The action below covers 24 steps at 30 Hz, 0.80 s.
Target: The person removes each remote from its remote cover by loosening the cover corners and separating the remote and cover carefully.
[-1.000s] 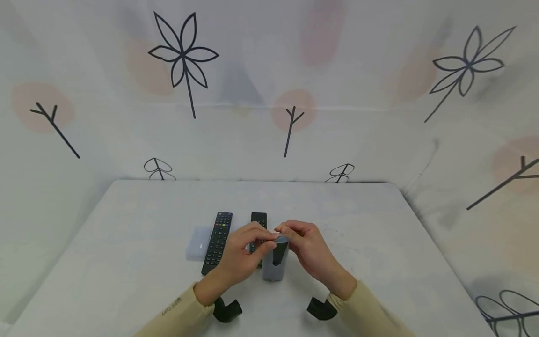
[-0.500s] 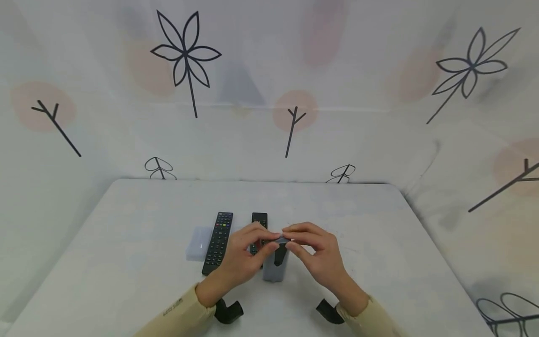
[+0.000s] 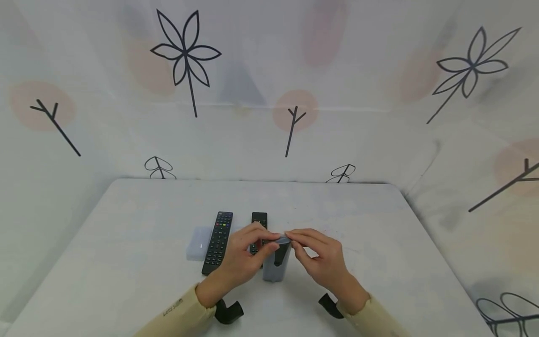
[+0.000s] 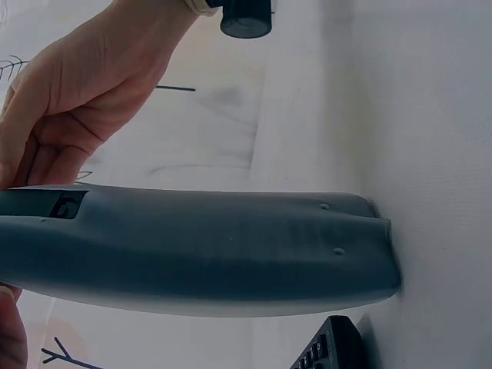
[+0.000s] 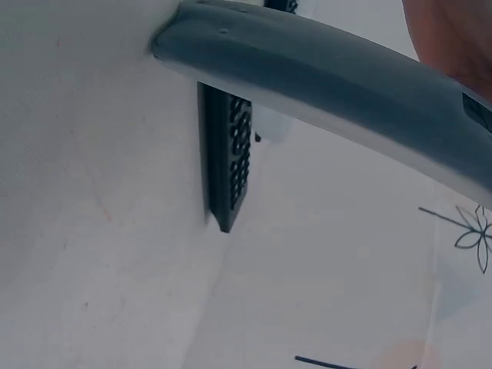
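A long grey sleeve-like case (image 3: 275, 274), about the size of a remote control, stands on end on the table with a dark tapered patch near its top. My left hand (image 3: 241, 255) pinches the top rim from the left between thumb and fingers. From the right, my right hand (image 3: 323, 257) pinches the same rim. In the left wrist view the case (image 4: 231, 254) lies across the picture, with a small dark window at one end and my right hand (image 4: 100, 77) behind it. The right wrist view shows its smooth side (image 5: 307, 69); the pinching fingertips are out of that view.
A long black remote control (image 3: 219, 238) lies left of my hands. Behind my left hand is a second black remote (image 3: 259, 218), partly hidden. A clear, whitish plastic piece (image 3: 198, 244) sits beside the first remote. Black camera mounts (image 3: 229, 312) jut from both wrists.
My right hand has moved right and opened out from its earlier bunched hold, then drawn its fingertips together at the rim. The left hand keeps its hold; the case stays almost in place.
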### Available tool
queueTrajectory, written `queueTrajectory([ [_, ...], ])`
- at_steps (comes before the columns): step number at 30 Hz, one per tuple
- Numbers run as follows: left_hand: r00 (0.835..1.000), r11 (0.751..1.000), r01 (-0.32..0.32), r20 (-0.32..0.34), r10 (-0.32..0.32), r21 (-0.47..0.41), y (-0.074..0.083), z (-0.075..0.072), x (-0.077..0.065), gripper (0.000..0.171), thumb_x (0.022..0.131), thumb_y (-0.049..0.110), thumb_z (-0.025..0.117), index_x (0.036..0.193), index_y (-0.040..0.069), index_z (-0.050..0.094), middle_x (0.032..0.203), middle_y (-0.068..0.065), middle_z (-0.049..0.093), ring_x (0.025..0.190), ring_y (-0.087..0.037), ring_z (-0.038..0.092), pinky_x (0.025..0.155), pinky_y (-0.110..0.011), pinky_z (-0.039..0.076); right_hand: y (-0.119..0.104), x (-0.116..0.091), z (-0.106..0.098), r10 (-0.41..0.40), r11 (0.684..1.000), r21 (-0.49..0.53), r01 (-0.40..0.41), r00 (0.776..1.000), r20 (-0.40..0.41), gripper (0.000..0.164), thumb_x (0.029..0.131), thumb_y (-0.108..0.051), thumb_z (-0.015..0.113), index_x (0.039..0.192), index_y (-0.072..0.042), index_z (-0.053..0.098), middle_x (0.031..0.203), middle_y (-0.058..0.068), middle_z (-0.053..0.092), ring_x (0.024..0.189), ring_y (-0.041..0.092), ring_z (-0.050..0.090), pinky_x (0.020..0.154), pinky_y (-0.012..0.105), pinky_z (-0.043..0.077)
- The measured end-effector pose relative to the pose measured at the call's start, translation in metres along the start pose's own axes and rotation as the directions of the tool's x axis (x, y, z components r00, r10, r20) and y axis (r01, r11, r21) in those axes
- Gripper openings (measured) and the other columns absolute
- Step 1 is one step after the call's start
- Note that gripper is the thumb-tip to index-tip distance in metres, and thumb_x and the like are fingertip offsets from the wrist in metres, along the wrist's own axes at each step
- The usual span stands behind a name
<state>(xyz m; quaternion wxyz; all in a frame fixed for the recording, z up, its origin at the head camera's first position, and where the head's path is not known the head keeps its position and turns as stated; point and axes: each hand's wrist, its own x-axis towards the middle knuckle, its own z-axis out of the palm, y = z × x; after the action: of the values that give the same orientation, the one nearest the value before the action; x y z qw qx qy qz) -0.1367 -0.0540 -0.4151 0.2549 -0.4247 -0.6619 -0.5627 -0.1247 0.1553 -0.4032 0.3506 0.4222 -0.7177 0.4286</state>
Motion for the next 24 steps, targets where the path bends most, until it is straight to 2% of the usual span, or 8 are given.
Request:
queueTrajectory([
  [4, 1.000, 1.000, -0.008, 0.003, 0.008, -0.007, 0.000, 0.001, 0.001, 0.024, 0.096, 0.024, 0.067, 0.106, 0.003, 0.072, 0.087, -0.002, 0.065, 0.069, -0.009, 0.054, 0.052, -0.025, 0.050, -0.001, 0.000, 0.001, 0.039, 0.998, 0.050, -0.037, 0.999, -0.024, 0.021, 0.099, -0.011, 0.062, 0.102, 0.006, 0.072, 0.093, 0.015, 0.072, 0.071, 0.018, 0.069, 0.066, 0.020, 0.055],
  [8, 1.000, 1.000, -0.002, 0.008, 0.003, -0.013, 0.002, 0.000, 0.002, 0.023, 0.096, 0.023, 0.067, 0.106, 0.003, 0.072, 0.087, -0.002, 0.065, 0.069, -0.009, 0.054, 0.053, -0.025, 0.050, -0.001, 0.002, -0.003, 0.112, 0.987, 0.111, -0.113, 0.994, 0.016, 0.010, 0.093, 0.001, 0.066, 0.100, 0.002, 0.073, 0.092, 0.012, 0.072, 0.070, 0.014, 0.065, 0.060, 0.018, 0.051],
  [11, 1.000, 1.000, 0.011, 0.015, -0.011, -0.015, 0.003, -0.001, 0.002, 0.022, 0.096, 0.023, 0.066, 0.106, 0.004, 0.072, 0.086, -0.001, 0.065, 0.068, -0.008, 0.053, 0.053, -0.025, 0.050, -0.001, 0.005, -0.007, 0.155, 0.980, 0.115, -0.162, 0.986, 0.068, 0.017, 0.088, 0.009, 0.067, 0.100, -0.002, 0.073, 0.092, 0.009, 0.072, 0.069, 0.011, 0.060, 0.058, 0.018, 0.048],
  [15, 0.999, 0.999, 0.024, 0.026, -0.024, -0.022, 0.004, -0.001, 0.003, 0.021, 0.096, 0.022, 0.066, 0.107, 0.004, 0.071, 0.086, -0.001, 0.065, 0.069, -0.008, 0.053, 0.052, -0.027, 0.050, 0.000, 0.008, -0.010, 0.185, 0.972, 0.123, -0.199, 0.975, 0.122, 0.025, 0.086, 0.014, 0.066, 0.100, -0.005, 0.073, 0.093, 0.007, 0.072, 0.070, 0.011, 0.059, 0.057, 0.019, 0.047],
  [24, 0.999, 1.000, -0.022, 0.034, 0.022, -0.017, 0.003, 0.000, 0.003, 0.025, 0.096, 0.025, 0.066, 0.105, 0.002, 0.071, 0.087, -0.003, 0.067, 0.069, -0.009, 0.055, 0.057, -0.019, 0.050, -0.001, 0.010, -0.010, 0.241, 0.947, 0.169, -0.274, 0.952, 0.190, 0.027, 0.087, 0.016, 0.064, 0.099, -0.007, 0.070, 0.092, 0.005, 0.070, 0.072, 0.012, 0.059, 0.061, 0.022, 0.051],
])
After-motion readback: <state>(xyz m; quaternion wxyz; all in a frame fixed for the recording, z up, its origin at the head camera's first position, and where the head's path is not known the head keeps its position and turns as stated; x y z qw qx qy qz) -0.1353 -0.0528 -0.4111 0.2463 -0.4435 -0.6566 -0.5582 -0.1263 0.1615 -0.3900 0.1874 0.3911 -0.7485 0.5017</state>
